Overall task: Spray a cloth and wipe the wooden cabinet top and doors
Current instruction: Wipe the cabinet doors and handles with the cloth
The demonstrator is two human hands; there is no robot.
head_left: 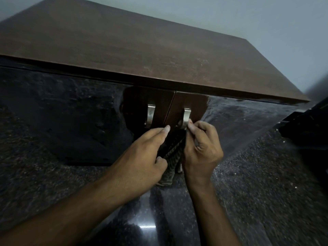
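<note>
**Both hands grip the cloth in front of the cabinet doors**

The person stands over a wooden cabinet, looking down past its brown top to the glossy dark doors below. Where the 2 doors meet, 2 metal handles show: the left handle and the right handle.

The left hand has its fingers curled round a dark, ribbed cloth, with the thumb stretched forward along the cloth's upper edge. The right hand pinches the same cloth from the other side, fingers folded in, its fingertips right at the lower end of the right handle. The cloth is bunched between the 2 hands, and its lower end hangs beneath them.

A dark speckled floor shows below, with a bright reflection near the bottom. The pale wall rises behind the cabinet.
</note>
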